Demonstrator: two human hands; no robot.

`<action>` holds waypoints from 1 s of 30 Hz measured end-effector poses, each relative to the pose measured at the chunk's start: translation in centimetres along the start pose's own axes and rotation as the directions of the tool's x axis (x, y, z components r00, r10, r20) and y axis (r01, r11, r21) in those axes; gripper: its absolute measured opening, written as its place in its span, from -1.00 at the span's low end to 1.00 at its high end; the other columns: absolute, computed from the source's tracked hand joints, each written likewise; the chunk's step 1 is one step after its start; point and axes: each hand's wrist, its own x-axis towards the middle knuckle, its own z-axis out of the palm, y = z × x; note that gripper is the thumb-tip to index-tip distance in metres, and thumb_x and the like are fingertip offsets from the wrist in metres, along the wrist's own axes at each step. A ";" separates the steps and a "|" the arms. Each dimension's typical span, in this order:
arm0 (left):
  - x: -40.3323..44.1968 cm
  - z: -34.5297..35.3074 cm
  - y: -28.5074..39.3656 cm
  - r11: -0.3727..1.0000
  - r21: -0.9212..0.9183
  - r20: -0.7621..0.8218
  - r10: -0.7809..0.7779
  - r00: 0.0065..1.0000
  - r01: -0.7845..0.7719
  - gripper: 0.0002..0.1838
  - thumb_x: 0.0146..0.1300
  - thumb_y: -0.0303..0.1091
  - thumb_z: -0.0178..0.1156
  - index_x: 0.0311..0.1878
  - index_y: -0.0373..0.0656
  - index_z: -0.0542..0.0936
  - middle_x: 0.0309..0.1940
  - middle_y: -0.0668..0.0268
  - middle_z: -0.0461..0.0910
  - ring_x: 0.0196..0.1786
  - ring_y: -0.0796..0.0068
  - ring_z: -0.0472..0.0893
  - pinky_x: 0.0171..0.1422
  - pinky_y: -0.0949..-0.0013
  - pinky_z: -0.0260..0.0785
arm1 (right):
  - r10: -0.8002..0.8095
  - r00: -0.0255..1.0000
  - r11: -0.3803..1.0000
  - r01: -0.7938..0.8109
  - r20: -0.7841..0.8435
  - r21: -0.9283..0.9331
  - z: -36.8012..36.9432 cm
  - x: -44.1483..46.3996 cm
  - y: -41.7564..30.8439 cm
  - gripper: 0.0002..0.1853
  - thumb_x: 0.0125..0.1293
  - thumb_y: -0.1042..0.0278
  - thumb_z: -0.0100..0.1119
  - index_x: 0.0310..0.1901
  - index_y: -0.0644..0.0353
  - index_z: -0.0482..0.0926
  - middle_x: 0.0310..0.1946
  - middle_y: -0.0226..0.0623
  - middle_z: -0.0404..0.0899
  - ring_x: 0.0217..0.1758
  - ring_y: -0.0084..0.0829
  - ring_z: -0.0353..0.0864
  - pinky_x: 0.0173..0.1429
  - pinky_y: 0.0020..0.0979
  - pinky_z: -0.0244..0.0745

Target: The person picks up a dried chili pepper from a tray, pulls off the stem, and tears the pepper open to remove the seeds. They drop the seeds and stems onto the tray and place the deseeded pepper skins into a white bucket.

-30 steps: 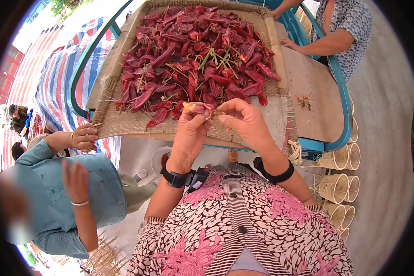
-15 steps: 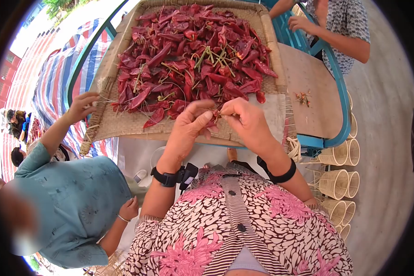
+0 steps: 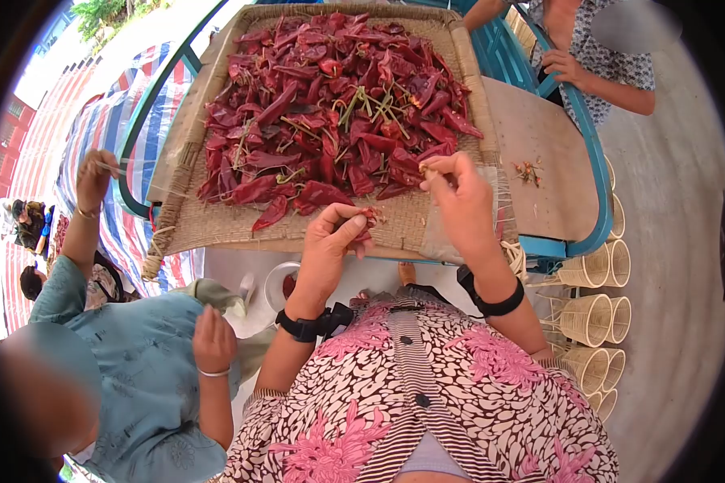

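My left hand [image 3: 327,251] is closed around a dried red chili pepper [image 3: 367,221], whose torn end points up past my fingers. To the right, my right hand [image 3: 464,203] pinches a small brownish piece [image 3: 427,169], apparently the pepper's stem end, apart from the pepper. Both hands are over the near edge of a woven tray [image 3: 187,227]. A heap of dried red peppers [image 3: 298,105] covers much of the tray, with some green stems [image 3: 368,103] lying on top.
A person in teal [image 3: 137,354] stands at left, one raised hand [image 3: 95,179] holding thin strands. Another person's hand [image 3: 566,68] rests on the blue metal frame [image 3: 596,173]. Scraps [image 3: 528,171] lie on the board [image 3: 540,133]. Woven baskets [image 3: 584,318] stand at right; a bowl [image 3: 275,283] sits below.
My hands have moved apart: the right went up and right with the small piece, the left slightly down with the pepper. The person at left has drawn the strands outward.
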 end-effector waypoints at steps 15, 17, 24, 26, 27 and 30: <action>-0.4 -0.3 -0.7 0.926 -0.374 0.082 -0.029 0.996 0.057 -0.74 0.37 -0.44 0.14 0.11 -0.11 0.51 0.00 0.26 0.59 -0.03 0.41 0.62 -0.15 0.45 0.50 | -0.249 0.958 0.566 0.027 -0.140 -0.824 -13.9 2.2 9.0 -0.74 0.17 0.43 0.15 -0.09 0.26 0.57 -0.26 -0.07 0.62 -0.14 -0.11 0.61 -0.01 -0.18 0.47; -0.2 -0.5 -1.1 0.911 -0.409 0.057 -0.037 0.998 0.057 -0.72 0.37 -0.42 0.14 0.13 -0.12 0.49 0.03 0.25 0.58 0.00 0.40 0.62 -0.11 0.44 0.50 | -0.165 0.978 0.643 0.012 -0.124 -0.766 -12.4 1.9 6.5 -0.70 0.16 0.41 0.15 -0.04 0.21 0.57 -0.19 -0.07 0.61 -0.09 -0.11 0.59 0.01 -0.15 0.46; 0.1 0.1 -1.4 0.901 -0.434 -0.050 -0.017 0.999 -0.007 -0.59 0.39 -0.43 0.11 0.29 -0.13 0.39 0.16 0.23 0.51 0.15 0.34 0.56 0.09 0.43 0.49 | -0.137 0.971 0.731 0.232 0.196 -0.642 -0.8 2.2 2.9 -0.70 0.20 0.29 0.20 -0.04 0.11 0.48 -0.20 -0.13 0.58 -0.08 -0.07 0.61 -0.04 -0.08 0.48; 0.2 0.1 -1.3 0.879 -0.477 -0.041 -0.034 0.999 0.011 -0.56 0.40 -0.43 0.10 0.32 -0.12 0.36 0.19 0.23 0.49 0.19 0.33 0.54 0.12 0.41 0.48 | -0.080 0.981 0.671 0.185 0.179 -0.718 0.9 2.9 3.4 -0.68 0.19 0.31 0.21 -0.02 0.12 0.45 -0.22 -0.11 0.59 -0.11 -0.06 0.63 -0.06 -0.07 0.49; 0.5 0.1 -1.4 0.873 -0.488 -0.030 -0.038 0.999 0.019 -0.55 0.40 -0.42 0.10 0.34 -0.12 0.35 0.20 0.22 0.48 0.20 0.32 0.54 0.14 0.39 0.48 | -0.051 0.984 0.639 0.163 0.170 -0.752 1.4 3.4 3.8 -0.67 0.18 0.32 0.21 -0.01 0.12 0.44 -0.22 -0.11 0.60 -0.12 -0.06 0.63 -0.07 -0.06 0.50; 0.8 0.2 -1.4 0.882 -0.472 -0.024 -0.011 1.000 -0.002 -0.52 0.41 -0.41 0.09 0.37 -0.11 0.31 0.24 0.23 0.44 0.23 0.30 0.52 0.19 0.35 0.44 | 0.000 0.975 0.650 0.170 0.223 -0.741 1.3 4.4 4.6 -0.67 0.16 0.35 0.21 -0.02 0.16 0.46 -0.25 -0.07 0.63 -0.14 -0.01 0.64 -0.07 -0.04 0.51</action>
